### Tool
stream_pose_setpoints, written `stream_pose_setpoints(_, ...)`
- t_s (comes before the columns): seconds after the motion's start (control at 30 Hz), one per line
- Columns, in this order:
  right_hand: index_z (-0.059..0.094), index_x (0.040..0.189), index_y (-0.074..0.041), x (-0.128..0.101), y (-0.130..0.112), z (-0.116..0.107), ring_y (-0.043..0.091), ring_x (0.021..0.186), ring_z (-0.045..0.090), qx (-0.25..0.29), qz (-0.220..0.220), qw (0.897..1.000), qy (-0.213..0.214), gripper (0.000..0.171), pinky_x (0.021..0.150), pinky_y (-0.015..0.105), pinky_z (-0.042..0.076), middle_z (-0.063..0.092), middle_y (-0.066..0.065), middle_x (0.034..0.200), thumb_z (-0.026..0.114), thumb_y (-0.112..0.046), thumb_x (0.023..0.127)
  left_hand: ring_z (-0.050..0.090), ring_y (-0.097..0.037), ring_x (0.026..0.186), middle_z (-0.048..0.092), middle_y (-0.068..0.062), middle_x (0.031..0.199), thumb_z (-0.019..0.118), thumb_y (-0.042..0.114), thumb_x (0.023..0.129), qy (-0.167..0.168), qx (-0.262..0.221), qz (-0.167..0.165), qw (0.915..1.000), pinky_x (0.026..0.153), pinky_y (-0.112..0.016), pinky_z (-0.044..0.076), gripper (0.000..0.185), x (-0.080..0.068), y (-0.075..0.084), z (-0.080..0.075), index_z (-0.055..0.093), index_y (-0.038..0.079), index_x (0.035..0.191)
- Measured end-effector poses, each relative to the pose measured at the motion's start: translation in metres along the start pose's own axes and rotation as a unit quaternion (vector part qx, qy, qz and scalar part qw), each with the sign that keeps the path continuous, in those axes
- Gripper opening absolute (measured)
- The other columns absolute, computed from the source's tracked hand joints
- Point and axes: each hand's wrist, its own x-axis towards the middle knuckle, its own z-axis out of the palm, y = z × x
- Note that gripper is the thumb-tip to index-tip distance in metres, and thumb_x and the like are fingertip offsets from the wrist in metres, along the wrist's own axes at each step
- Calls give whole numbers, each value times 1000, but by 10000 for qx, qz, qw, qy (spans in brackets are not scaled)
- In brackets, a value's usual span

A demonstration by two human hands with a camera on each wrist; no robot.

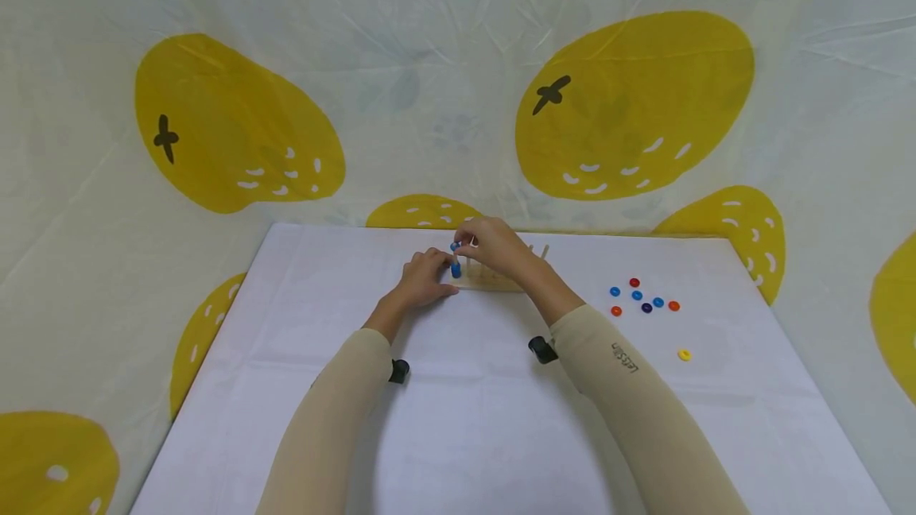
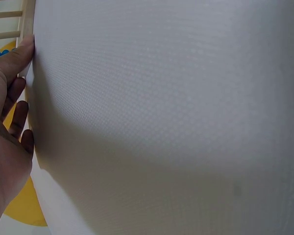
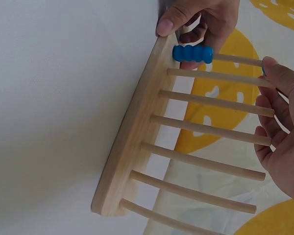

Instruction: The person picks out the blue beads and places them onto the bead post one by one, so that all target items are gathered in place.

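A wooden peg stand with a long base (image 3: 132, 129) and several thin upright pegs stands near the table's back edge. Blue beads (image 3: 192, 54) are stacked at the foot of its leftmost peg. My left hand (image 1: 427, 276) holds that end of the base, thumb along the front side and fingers behind. With thumb and fingertips, my right hand (image 1: 494, 246) pinches another blue bead (image 1: 454, 246) at the top of the same peg; the fingers mostly cover it in the right wrist view. The other pegs carry no beads in that view.
Loose ring beads lie on the white table (image 1: 472, 420) to the right: a red bead (image 1: 634, 282), several blue and orange ones, a dark purple bead (image 1: 647, 308), and a yellow bead (image 1: 685, 355) nearer me. A patterned cloth (image 1: 429, 102) hangs behind the table.
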Motion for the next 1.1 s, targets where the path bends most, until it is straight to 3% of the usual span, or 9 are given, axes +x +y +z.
stream_pose_setpoints(0.43,69,104,-13,-1,7,-1,16,88,63,-8,-102,9999,-52,18,83,32,53,69,0,93,69,-24,90,43,-23,118,53,1,130,76,42,80,0,88,56,9999,101,-47,34,58,2,-2,1,55,20,130)
stream_pose_setpoints(0.6,67,112,-12,-5,8,-8,18,94,62,15,-200,9998,-58,27,86,34,52,69,2,103,69,-26,90,43,-23,117,53,1,130,77,41,80,4,108,47,9999,101,-47,34,58,2,-2,1,55,20,130)
stream_pose_setpoints(0.77,65,117,-10,-16,11,-17,21,99,61,112,-328,9994,26,31,88,36,52,65,3,112,69,-26,90,44,-24,118,53,0,130,77,40,80,17,155,36,9999,100,-47,35,58,1,0,0,55,19,130)
stream_pose_setpoints(1.1,65,117,-13,-51,33,-30,21,97,61,176,-326,9980,512,32,86,37,52,65,4,111,71,-25,88,43,-23,118,53,0,132,77,38,80,-30,78,-37,10000,102,-46,34,59,0,3,0,55,19,131)
